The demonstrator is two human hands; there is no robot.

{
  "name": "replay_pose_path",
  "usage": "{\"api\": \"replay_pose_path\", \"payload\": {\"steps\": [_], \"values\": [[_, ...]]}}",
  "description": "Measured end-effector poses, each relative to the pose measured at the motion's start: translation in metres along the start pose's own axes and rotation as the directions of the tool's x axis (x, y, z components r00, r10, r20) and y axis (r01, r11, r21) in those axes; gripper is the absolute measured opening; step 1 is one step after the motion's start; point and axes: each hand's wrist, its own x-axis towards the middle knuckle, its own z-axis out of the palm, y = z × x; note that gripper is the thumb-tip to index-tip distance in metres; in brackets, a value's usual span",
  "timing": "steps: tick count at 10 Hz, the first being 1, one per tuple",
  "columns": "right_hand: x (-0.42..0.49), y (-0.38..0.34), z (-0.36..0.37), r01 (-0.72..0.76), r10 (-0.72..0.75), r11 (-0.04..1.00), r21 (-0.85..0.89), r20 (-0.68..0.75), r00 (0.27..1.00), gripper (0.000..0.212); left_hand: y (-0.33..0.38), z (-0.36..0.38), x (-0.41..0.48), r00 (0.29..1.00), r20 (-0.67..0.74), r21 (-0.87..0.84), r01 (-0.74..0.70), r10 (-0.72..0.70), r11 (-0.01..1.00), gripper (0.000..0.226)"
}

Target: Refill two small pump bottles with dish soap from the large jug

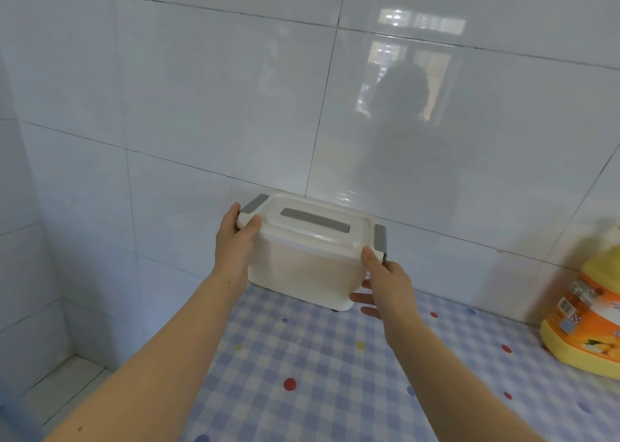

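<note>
1. A lidded box (pixel 302 260) stands at the back of the bench (pixel 322 374), against the tiled wall (pixel 201 106).
2. The jug (pixel 585 310) stands far right, well apart from it.

One white plastic storage box (pixel 302 267) with a lid is in view, and that lid carries two grey side latches (pixel 254 204) and one flat grey handle strip (pixel 315 221) on top. One large yellow plastic jug with an orange label (pixel 585 314) stands at the right edge. Two bare hands show, a left hand (pixel 235 237) and a right hand (pixel 385 282), over one blue-and-white checked cloth with coloured dots (pixel 318 374).
</note>
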Motion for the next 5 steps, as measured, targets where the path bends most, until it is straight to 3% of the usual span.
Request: {"api": "replay_pose_path", "payload": {"steps": [2, 3, 4, 5], "values": [[0.0010, -0.0009, 0.0000, -0.007, 0.007, 1.000, -0.020, 0.017, 1.000, 0.043, -0.0008, -0.0009, -0.0050, 0.993, -0.027, 0.180, -0.107, 0.114, 0.978, 0.051], [0.0069, -0.0019, -0.0007, -0.024, 0.026, 0.997, -0.071, 0.035, 0.999, 0.052, -0.0001, -0.0006, -0.0040, 0.978, -0.010, 0.383, -0.191, 0.211, 0.904, 0.045], [0.0064, -0.0089, -0.0021, -0.040, 0.047, 0.993, -0.107, 0.059, 0.997, 0.058, 0.0013, -0.0006, 0.0017, 0.951, 0.060, 0.652, -0.267, 0.303, 0.709, 0.042], [0.0067, -0.0092, -0.0070, -0.027, 0.036, 0.987, -0.158, 0.054, 0.998, 0.064, 0.0044, -0.0006, 0.0002, 0.950, 0.042, 0.779, -0.225, 0.310, 0.585, 0.044]]}}
